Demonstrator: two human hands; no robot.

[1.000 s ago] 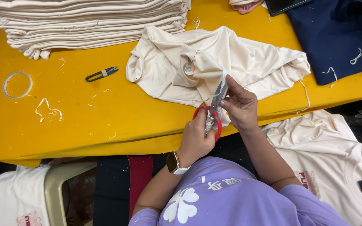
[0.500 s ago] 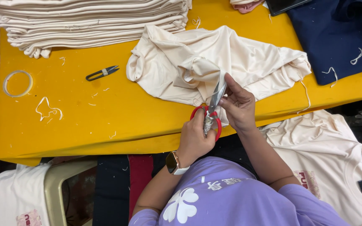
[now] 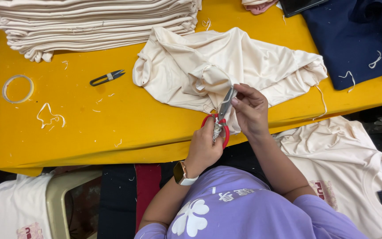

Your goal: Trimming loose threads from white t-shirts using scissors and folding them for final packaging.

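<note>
While the left hand grips the red-handled scissors just below the middle of the frame, its fingers are curled through the loops, and the metal blades point up and slightly right into the cloth. Whether the blades are parted or closed cannot be told, as they are seen edge-on. The right hand sits just right of the blades, its fingers pressed together and pinching a fold of the cream garment. That garment lies crumpled across the upper middle of the frame on the yellow table, its near edge hanging over the table's front where both hands meet.

A wristwatch with a pale band is on the left wrist. At the upper left stands a tall stack of folded cream garments. Below it, left of the crumpled garment, lies a small dark thread snipper. A roll of clear tape rests at the far left, with loose thread scraps near it. A navy garment fills the upper right corner.
</note>
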